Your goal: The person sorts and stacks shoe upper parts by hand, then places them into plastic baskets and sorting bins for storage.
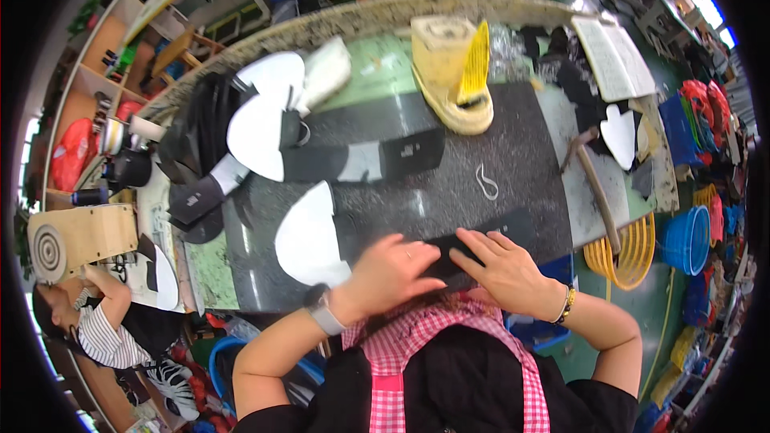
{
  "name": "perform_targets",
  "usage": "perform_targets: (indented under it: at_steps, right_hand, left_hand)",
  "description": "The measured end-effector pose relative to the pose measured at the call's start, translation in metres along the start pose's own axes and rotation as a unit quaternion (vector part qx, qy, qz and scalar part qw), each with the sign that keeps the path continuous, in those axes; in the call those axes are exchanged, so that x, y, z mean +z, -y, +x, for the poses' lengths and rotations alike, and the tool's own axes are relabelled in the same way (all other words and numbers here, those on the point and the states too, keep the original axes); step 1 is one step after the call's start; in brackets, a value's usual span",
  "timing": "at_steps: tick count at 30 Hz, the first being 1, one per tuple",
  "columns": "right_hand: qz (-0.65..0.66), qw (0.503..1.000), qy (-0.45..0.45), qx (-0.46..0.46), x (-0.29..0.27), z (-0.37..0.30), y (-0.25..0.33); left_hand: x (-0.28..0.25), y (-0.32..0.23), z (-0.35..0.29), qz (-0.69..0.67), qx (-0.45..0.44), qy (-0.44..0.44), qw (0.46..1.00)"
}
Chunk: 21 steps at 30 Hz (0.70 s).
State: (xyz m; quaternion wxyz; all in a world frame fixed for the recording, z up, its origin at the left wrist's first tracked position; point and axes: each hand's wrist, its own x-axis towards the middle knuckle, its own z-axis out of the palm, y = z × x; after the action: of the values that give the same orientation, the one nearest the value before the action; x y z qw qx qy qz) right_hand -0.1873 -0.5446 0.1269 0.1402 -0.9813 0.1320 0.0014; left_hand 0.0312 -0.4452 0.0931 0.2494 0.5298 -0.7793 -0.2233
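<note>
The left hand (393,267), half-curled and blurred, is at the left end of the black strip (520,225), on the near side of the bench (381,64); whether it grips cannot be told. The right hand (513,274) lies over the strip, fingers spread. Uneven hand pressure could skew the strip or slide it off the near edge. Count, left to right: white rounded panels (257,140), at least three; pale loop (487,183), one; black strip under hands, one; hammer (597,184), one; open notebook (613,60), one.
</note>
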Motion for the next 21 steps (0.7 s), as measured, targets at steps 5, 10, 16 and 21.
perform_targets:
  at_steps: [5,10,16,21]
  right_hand:
    - [0.173,0.955,-0.240,0.029,-0.015,-0.013,-0.019]
    - [0.137,0.912,-0.296,0.250,-0.036,-0.056,-0.072]
    - [0.045,0.841,-0.323,0.432,-0.044,-0.137,-0.232]
    - [0.006,0.875,-0.349,0.337,-0.043,-0.082,-0.289]
  left_hand:
    - [-0.052,0.085,0.023,0.338,-0.067,-0.151,0.927]
    - [-0.116,0.075,0.007,0.128,-0.231,-0.330,0.907]
    - [-0.070,-0.028,-0.008,0.381,0.013,-0.210,0.900]
    - [0.038,-0.024,-0.038,0.316,0.023,-0.090,0.944]
